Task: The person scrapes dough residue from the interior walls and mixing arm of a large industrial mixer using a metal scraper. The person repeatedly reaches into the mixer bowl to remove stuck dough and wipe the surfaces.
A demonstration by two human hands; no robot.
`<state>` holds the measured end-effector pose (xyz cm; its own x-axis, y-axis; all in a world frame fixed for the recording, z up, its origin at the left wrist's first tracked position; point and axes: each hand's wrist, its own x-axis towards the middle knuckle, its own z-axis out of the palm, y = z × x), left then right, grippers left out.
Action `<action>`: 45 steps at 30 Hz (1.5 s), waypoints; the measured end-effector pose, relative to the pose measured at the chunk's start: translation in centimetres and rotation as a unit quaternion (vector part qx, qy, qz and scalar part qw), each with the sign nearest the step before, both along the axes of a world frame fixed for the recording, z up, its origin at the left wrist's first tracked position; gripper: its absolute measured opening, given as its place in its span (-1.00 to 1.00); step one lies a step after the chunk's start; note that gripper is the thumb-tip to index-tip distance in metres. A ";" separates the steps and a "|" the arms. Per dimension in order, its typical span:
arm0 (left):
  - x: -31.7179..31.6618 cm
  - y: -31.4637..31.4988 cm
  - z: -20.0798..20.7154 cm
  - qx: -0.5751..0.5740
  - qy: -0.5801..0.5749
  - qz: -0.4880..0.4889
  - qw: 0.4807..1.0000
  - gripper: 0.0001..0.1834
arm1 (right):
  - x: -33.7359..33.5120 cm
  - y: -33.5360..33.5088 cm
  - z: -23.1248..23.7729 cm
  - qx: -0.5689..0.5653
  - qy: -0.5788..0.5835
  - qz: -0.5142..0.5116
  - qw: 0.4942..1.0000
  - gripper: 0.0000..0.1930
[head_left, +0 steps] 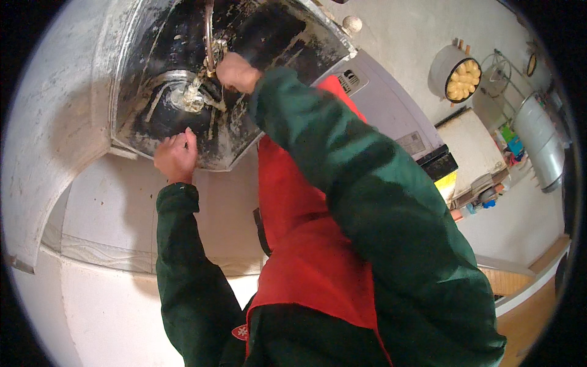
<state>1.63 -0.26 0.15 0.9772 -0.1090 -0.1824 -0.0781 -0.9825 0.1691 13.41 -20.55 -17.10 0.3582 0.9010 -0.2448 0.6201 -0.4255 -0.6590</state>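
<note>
In the upper centre of the frame the right hand is closed in a fist around a thin curved metal rod that hangs down into a large dark mixer bowl. The bowl is round, of scuffed black metal, its inner wall streaked with pale, sticky dough smears; a small knot of whitish dough clings at its bottom, just left of the fist. The left hand sits at the bowl's lower rim, left of centre, fingers curled and pressed against the edge; whether they grip the rim or only rest on it cannot be told. Both arms wear dark green sleeves, and a red apron of smooth cloth fills the middle of the frame. Around the bowl curves the white machine housing, matte and dusted with flour. A grey metal panel lies to the right of the bowl. At the upper right stands one round white tub filled with many yellowish dough pieces, beside one white box-shaped unit.
</note>
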 end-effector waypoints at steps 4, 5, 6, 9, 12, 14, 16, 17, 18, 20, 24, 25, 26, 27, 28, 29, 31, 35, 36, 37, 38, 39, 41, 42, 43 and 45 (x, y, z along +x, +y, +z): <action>0.0 0.0 0.3 -0.001 0.002 -0.002 1.000 -0.60 | -0.2 0.7 -3.8 0.034 0.081 -0.046 0.995 -0.94; 0.0 -0.1 0.5 0.010 0.008 -0.004 1.000 -0.61 | -1.1 1.2 -4.5 0.046 0.207 -0.136 0.968 -0.91; 0.0 -0.1 0.6 0.020 0.011 -0.005 1.000 -0.61 | -1.9 1.9 -5.2 0.083 0.302 -0.243 0.918 -0.88; 0.1 -0.4 0.6 0.017 0.012 0.004 1.000 -0.63 | -3.8 2.6 -7.6 0.018 0.457 -0.414 0.787 -0.87; -0.1 -0.4 0.3 0.012 0.013 0.012 1.000 -0.64 | -4.5 2.5 -8.6 0.039 0.380 -0.341 0.859 -0.93; -0.2 -0.1 0.1 0.035 0.013 0.005 0.999 -0.64 | -3.7 1.8 -8.0 0.137 0.438 -0.386 0.800 -0.83; -0.3 0.1 0.0 0.033 0.005 0.002 0.999 -0.62 | -2.1 0.6 -6.4 0.216 0.453 -0.350 0.791 -0.76; -0.3 0.1 0.0 0.032 0.002 -0.001 0.999 -0.62 | -1.2 -0.6 -5.3 0.166 0.331 -0.291 0.882 -0.77; -0.4 0.2 -0.1 0.032 0.004 0.001 0.999 -0.61 | -0.1 -1.2 -4.3 0.097 0.282 -0.237 0.925 -0.78; -0.4 0.1 -0.1 0.030 0.013 0.006 0.999 -0.61 | 2.0 -1.8 -2.2 0.079 0.204 -0.180 0.959 -0.77; -0.4 -0.1 0.0 0.021 0.014 0.012 1.000 -0.61 | 3.9 -2.2 -0.2 0.127 0.210 -0.160 0.956 -0.75; -0.4 0.0 0.0 0.013 0.016 0.013 1.000 -0.61 | 3.9 -2.0 -0.4 0.110 0.246 -0.156 0.950 -0.76; -0.3 0.0 0.0 0.005 0.017 0.014 1.000 -0.61 | 3.8 -1.6 -0.9 0.106 0.260 -0.149 0.948 -0.77; -0.3 0.0 0.0 0.009 0.015 0.008 1.000 -0.61 | 3.5 -1.1 -1.6 0.079 0.215 -0.135 0.964 -0.78; -0.2 0.1 -0.1 0.014 0.013 0.002 1.000 -0.61 | 3.2 -0.7 -2.5 0.022 0.235 -0.133 0.963 -0.79; -0.3 0.1 0.0 0.023 0.015 -0.003 1.000 -0.60 | 2.8 -0.1 -3.4 -0.030 0.242 -0.140 0.960 -0.80; -0.2 0.1 -0.1 0.018 0.020 0.001 1.000 -0.60 | 1.9 1.1 -5.3 -0.118 0.224 -0.084 0.964 -0.80; -0.2 0.1 0.0 0.041 0.023 0.005 0.999 -0.59 | -0.6 0.3 -6.3 -0.190 0.131 -0.049 0.972 -0.79; -0.2 0.0 0.0 0.042 0.023 0.002 0.999 -0.60 | -1.3 -0.8 -5.9 -0.193 0.110 -0.093 0.971 -0.79; -0.2 0.0 0.0 0.043 0.030 0.002 0.999 -0.60 | -2.0 -2.1 -5.1 -0.196 0.091 -0.139 0.966 -0.79; -0.2 0.0 0.0 0.049 0.034 0.013 0.998 -0.60 | -2.2 -3.3 -4.3 -0.196 0.065 -0.180 0.962 -0.78; -0.2 -0.1 0.0 0.054 0.025 0.010 0.998 -0.61 | -2.1 -4.0 -3.5 -0.218 0.063 -0.194 0.954 -0.77; -0.3 -0.1 0.1 0.057 0.022 0.003 0.998 -0.61 | -1.4 -4.6 -2.1 -0.185 0.059 -0.072 0.978 -0.75; -0.4 -0.1 0.2 0.056 0.029 0.000 0.998 -0.61 | -0.8 -4.0 -1.5 -0.177 0.057 -0.069 0.980 -0.75; -0.3 -0.1 0.1 0.054 0.014 -0.002 0.998 -0.61 | -0.2 -3.4 -1.0 -0.151 0.095 -0.131 0.975 -0.74; -0.3 -0.1 0.1 0.044 0.001 -0.002 0.999 -0.61 | 0.4 -1.7 -0.4 -0.118 0.185 -0.127 0.967 -0.74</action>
